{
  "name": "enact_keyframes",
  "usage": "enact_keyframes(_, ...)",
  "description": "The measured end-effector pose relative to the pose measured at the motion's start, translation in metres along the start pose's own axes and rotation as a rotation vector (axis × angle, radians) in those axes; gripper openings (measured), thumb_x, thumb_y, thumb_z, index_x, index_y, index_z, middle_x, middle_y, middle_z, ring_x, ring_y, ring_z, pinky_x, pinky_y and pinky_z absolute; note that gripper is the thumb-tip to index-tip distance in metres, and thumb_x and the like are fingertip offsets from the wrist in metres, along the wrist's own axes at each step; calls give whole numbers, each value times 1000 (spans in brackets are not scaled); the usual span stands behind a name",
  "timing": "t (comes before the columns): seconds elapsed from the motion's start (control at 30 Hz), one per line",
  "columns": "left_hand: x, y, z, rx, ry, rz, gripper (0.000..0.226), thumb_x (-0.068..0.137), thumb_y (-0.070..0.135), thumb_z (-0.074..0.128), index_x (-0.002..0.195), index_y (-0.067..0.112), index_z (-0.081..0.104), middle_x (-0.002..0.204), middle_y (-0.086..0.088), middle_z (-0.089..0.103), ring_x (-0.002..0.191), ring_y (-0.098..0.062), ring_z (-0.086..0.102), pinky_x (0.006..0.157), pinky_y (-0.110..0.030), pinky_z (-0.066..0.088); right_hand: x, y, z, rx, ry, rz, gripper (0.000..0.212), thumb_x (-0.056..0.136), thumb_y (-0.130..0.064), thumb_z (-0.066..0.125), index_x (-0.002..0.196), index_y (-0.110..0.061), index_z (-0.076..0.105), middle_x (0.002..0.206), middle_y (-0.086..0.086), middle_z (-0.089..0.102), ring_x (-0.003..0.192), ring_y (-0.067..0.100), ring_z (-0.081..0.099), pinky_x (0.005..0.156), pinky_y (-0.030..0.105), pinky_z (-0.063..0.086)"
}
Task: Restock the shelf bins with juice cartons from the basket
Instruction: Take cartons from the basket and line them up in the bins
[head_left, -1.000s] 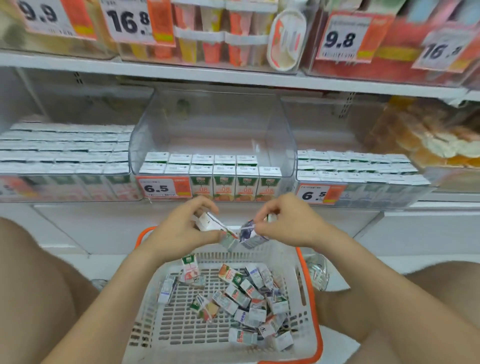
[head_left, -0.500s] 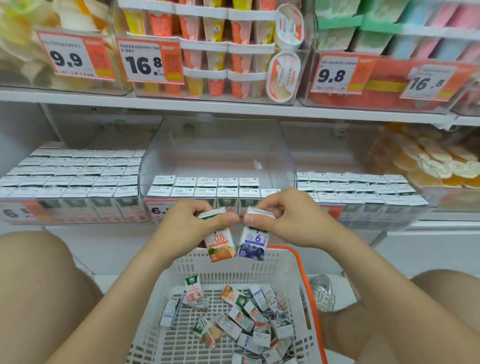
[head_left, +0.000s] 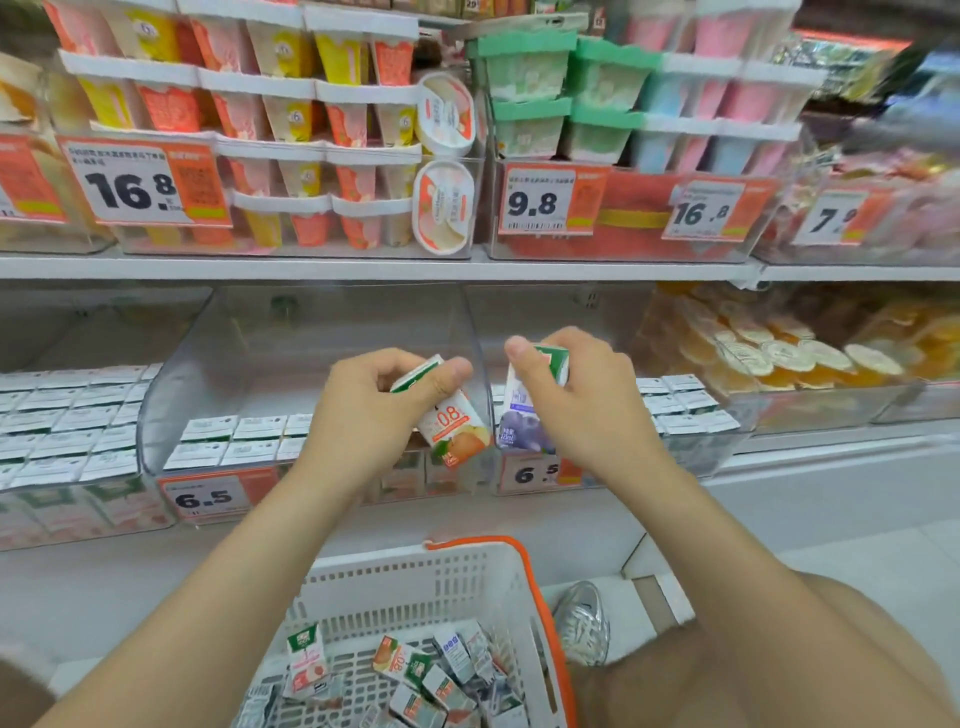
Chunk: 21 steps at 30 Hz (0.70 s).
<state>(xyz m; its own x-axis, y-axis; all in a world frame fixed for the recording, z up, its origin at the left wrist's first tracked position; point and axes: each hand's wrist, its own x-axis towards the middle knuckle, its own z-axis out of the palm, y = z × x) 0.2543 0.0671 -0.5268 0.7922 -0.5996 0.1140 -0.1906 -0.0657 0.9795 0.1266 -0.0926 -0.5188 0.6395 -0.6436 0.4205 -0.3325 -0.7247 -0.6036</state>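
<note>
View: head.
Upper shelf tags: you read "16.8" (head_left: 140, 182), "9.8" (head_left: 540, 200), a second "16.8" (head_left: 701, 210) and "7.9" (head_left: 831, 218), black figures on white with orange panels. The small print is too fine to read.
Lower shelf tags: one "6.5" tag (head_left: 205, 499) sits on the front of the middle bin (head_left: 311, 332). A second "6.5" tag (head_left: 535, 473) on the right bin (head_left: 691, 431) is partly covered by your right wrist.
Left hand (head_left: 363, 410): your fingers and thumb grasp the orange carton (head_left: 457, 426), with the thumb laid across its upper face.
Orange carton: marked "08" above a fruit picture, with a green top. It is tilted and held in front of the middle bin, just left of the clear divider wall.
Right hand (head_left: 587, 410): you grasp the blueberry carton (head_left: 524, 415), with your thumb tip above its green top.
Blueberry carton: purple berry picture, text unreadable. It is roughly upright in front of the right bin, just beside the orange carton.
Middle bin: clear plastic, with rows of white-topped cartons at the front.
Right bin: rows of the same white tops show past your right hand.
Left bin (head_left: 67, 415): packed with rows of white-topped cartons.
Basket (head_left: 415, 582): white mesh with an orange rim, below your hands. It holds loose cartons (head_left: 415, 670) lying at all angles.
</note>
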Motion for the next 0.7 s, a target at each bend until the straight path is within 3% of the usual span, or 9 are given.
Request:
enact_keyframes(0.03, 4, 4, 6, 35, 46, 30, 34, 81, 50, 83, 84, 16, 79, 79, -1, 78, 69, -8, 73, 57, -20, 58, 8, 7, -5, -9, 70, 14, 47, 100, -63, 51, 95, -18, 65, 83, -4, 67, 83, 21, 61, 67, 34, 41)
enact_keyframes(0.1, 12, 7, 16, 99, 110, 56, 35, 81, 53, 84, 81, 19, 78, 75, 1, 77, 65, -6, 72, 57, -23, 60, 26, 23, -13, 4, 146, 20, 42, 101, -59, 55, 100, -19, 67, 86, -3, 69, 83, 18, 61, 68, 31, 37)
enact_keyframes(0.2, 18, 8, 23, 153, 182, 89, 29, 82, 43, 87, 83, 17, 75, 76, -1, 73, 55, 3, 65, 45, -10, 46, 51, 45, -6, 48, 94, -32, 29, 101, -45, 63, 110, -19, 69, 98, -5, 71, 89, 14, 62, 68, 22, 37)
enact_keyframes(0.3, 24, 2, 23, 264, 213, 124, 28, 79, 45, 89, 86, 23, 74, 81, 5, 73, 68, 6, 65, 51, -5, 43, 79, 63, 19, -39, -42, -128, 29, 101, -37, 65, 122, -16, 67, 112, 2, 69, 102, 22, 62, 80, 24, 37)
enact_keyframes(0.43, 28, -8, 22, 280, 134, 99, 29, 82, 30, 89, 96, 10, 74, 95, -8, 71, 65, 12, 64, 49, -3, 45, 111, 66, 57, -110, -240, -149, 40, 99, -38, 68, 129, -12, 66, 121, 11, 69, 112, 31, 62, 88, 31, 43)
enact_keyframes(0.53, 29, -13, 20, 281, 104, 104, 28, 84, 25, 88, 100, 7, 74, 103, -11, 69, 67, 14, 64, 51, -2, 44, 126, 65, 74, -233, -489, -144, 34, 100, -41, 66, 115, -11, 72, 114, 13, 70, 109, 35, 60, 88, 40, 49)
enact_keyframes(0.63, 34, -19, 14, 233, 78, 80, 25, 84, 23, 87, 102, 11, 75, 105, -11, 68, 69, 5, 69, 52, -6, 50, 135, 69, 77, -290, -675, -78, 31, 105, -39, 59, 109, -12, 73, 103, 5, 69, 103, 33, 62, 85, 40, 50)
enact_keyframes(0.7, 35, -23, 11, 168, 45, 67, 24, 84, 22, 87, 105, 16, 75, 106, -12, 68, 74, -6, 73, 55, -16, 59, 136, 70, 74, -316, -788, -47, 28, 107, -30, 54, 121, -14, 73, 106, -8, 69, 110, 28, 63, 90, 36, 47)
